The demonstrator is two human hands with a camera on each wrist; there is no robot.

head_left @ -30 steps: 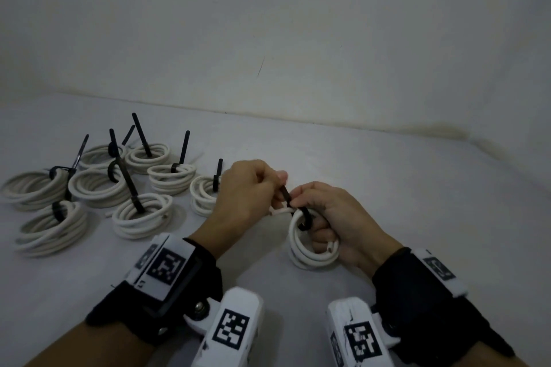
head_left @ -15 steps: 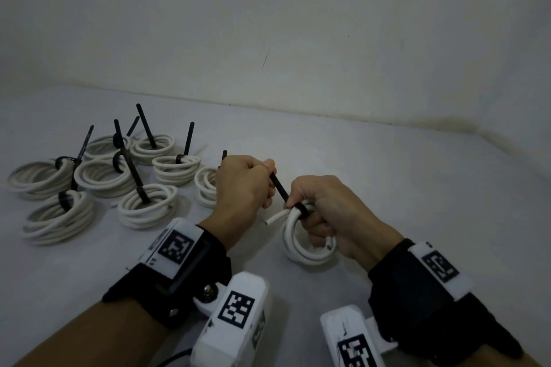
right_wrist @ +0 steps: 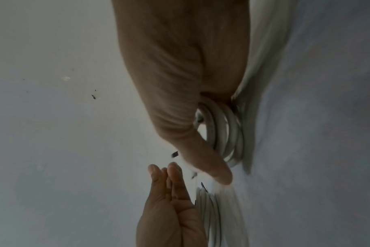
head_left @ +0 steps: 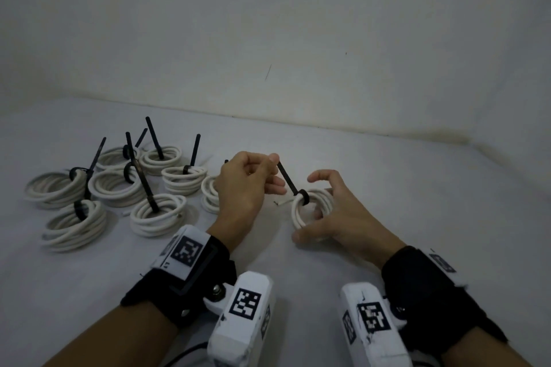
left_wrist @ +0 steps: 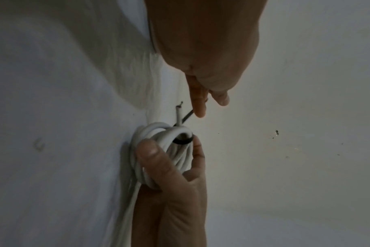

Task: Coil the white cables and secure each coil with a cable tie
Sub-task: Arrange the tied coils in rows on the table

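A small white cable coil (head_left: 298, 216) stands tilted on the white table near the middle. A black cable tie (head_left: 287, 180) is looped tight round its top, and the tail slants up to the left. My left hand (head_left: 272, 162) pinches the tail near its tip. My right hand (head_left: 310, 208) holds the coil loosely, thumb low in front, index finger raised above it. In the left wrist view the coil (left_wrist: 158, 132) sits between the right thumb and a finger, with the tie band (left_wrist: 183, 141) round it. A short cable end (head_left: 281, 202) pokes out to the left.
Several tied coils (head_left: 119, 188) lie at the left, their black tie tails sticking up. One coil (head_left: 210, 194) sits right behind my left hand. A pale wall (head_left: 298, 53) closes the back and the right. Bare table (head_left: 432, 202) lies to the right.
My left hand has drawn the tie tail up and to the left, so the loop is tight on the coil. The right hand's fingers have spread off the tie head.
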